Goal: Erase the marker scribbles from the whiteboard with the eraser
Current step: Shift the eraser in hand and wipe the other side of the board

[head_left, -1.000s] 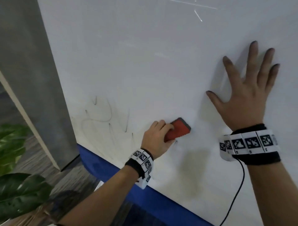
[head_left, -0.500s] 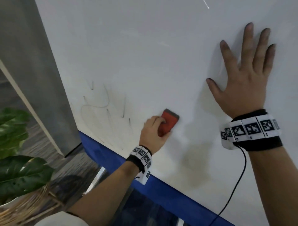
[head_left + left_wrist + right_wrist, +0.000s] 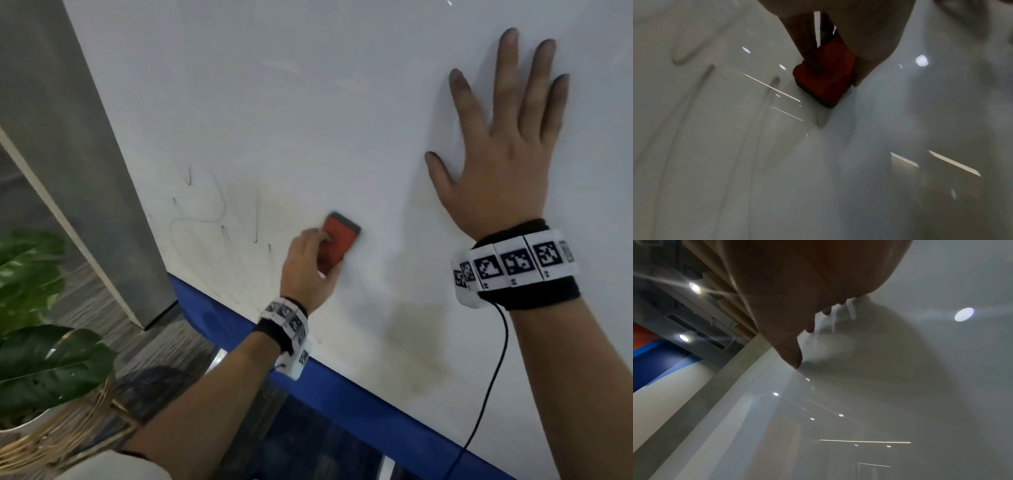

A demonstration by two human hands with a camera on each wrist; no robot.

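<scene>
A white whiteboard [image 3: 308, 102] fills most of the head view. Thin dark marker scribbles [image 3: 212, 219] remain on its lower left part. My left hand [image 3: 315, 263] grips a red eraser [image 3: 337, 243] with a dark felt face and presses it flat on the board, just right of the scribbles. The left wrist view shows the eraser [image 3: 828, 81] between my fingers, with blurred scribbles [image 3: 694, 73] to its left. My right hand [image 3: 503, 144] lies flat on the board, fingers spread, to the upper right of the eraser. Its fingers [image 3: 793, 356] touch the board in the right wrist view.
A blue strip [image 3: 342, 387] runs along the board's lower edge. A grey pillar [image 3: 68, 137] stands at the left. A leafy plant [image 3: 37, 342] in a woven basket [image 3: 61, 431] sits at the lower left. A black cable [image 3: 493, 377] hangs from my right wristband.
My left hand has slid the eraser leftward toward the scribbles and turned it more upright. My right hand stays flat on the board.
</scene>
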